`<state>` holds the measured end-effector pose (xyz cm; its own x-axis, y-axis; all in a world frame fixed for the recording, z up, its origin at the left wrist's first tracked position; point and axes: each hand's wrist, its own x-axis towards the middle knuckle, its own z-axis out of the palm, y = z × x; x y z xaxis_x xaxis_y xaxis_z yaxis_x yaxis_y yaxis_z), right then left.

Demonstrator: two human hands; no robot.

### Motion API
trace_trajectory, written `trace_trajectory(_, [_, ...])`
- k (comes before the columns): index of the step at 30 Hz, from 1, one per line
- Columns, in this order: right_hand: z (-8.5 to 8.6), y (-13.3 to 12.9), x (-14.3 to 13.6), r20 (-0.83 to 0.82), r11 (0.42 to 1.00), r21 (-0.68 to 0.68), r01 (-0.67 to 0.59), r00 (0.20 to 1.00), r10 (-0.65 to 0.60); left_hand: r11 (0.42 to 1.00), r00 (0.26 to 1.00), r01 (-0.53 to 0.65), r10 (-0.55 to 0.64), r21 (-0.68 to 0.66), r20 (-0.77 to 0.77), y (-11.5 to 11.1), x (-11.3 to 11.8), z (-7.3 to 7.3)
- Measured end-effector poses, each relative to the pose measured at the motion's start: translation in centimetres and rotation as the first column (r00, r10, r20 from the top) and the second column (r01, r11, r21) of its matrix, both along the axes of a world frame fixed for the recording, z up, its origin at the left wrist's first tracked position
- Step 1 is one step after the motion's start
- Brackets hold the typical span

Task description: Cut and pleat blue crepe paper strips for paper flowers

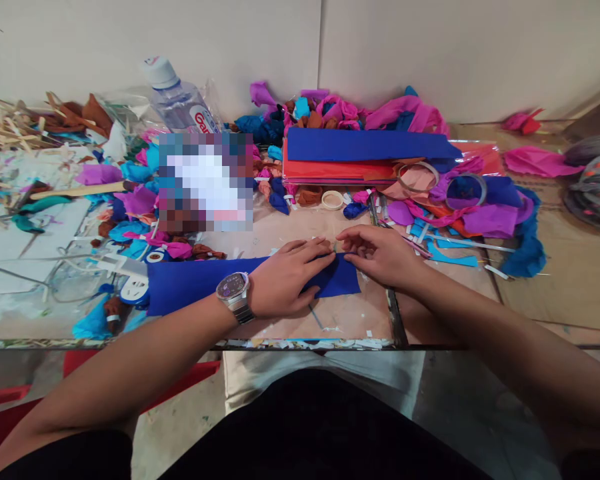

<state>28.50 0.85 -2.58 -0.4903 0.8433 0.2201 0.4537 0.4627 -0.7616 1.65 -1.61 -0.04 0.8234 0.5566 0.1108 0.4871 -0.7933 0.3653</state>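
A long dark blue strip (195,283) lies along the front of the table. My left hand (293,277), with a watch (233,293) on its wrist, rests flat on the strip with its fingers stretched out. Beside its fingertips, my right hand (380,253) is at the strip's right end, fingers curled, thumb and index finger close to the strip's upper edge. Whether the right fingers pinch anything is too small to tell. Behind the hands sits a stack of red and blue sheets (340,150).
A clear bottle (180,107) with a white cap stands at the back left. Rolls of tape (466,192), pink, purple and blue scraps (495,220), and a small round ring (333,199) lie behind. A power strip (134,288) touches the blue strip's left end. Wooden sticks (17,127) are heaped far left.
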Motion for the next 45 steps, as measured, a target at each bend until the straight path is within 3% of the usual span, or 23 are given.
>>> trace_trajectory(7, [-0.2, -0.1, -0.3, 0.013, 0.999, 0.012, 0.047, 0.999, -0.047, 1.000, 1.000, 0.018, -0.018, -0.003, 0.017, -0.3, 0.5, -0.2])
trace_trajectory(20, [0.4, -0.4, -0.1, -0.088, 0.999, -0.044, -0.025, 0.996, 0.021, 0.999, 0.998, -0.019, 0.017, -0.041, -0.054, -0.2, 0.4, -0.3])
trace_trajectory(34, [0.7, 0.1, 0.1, 0.090, 0.990, 0.105, -0.097, 0.992, 0.087, 0.999, 0.998, -0.019, 0.016, -0.046, -0.064, -0.1, 0.4, -0.6])
trace_trajectory(45, [0.4, 0.7, 0.5, 0.174, 0.937, 0.270, -0.221, 0.968, 0.179, 0.999, 0.996, -0.031, 0.029, -0.030, -0.087, 0.0, 0.4, -0.3])
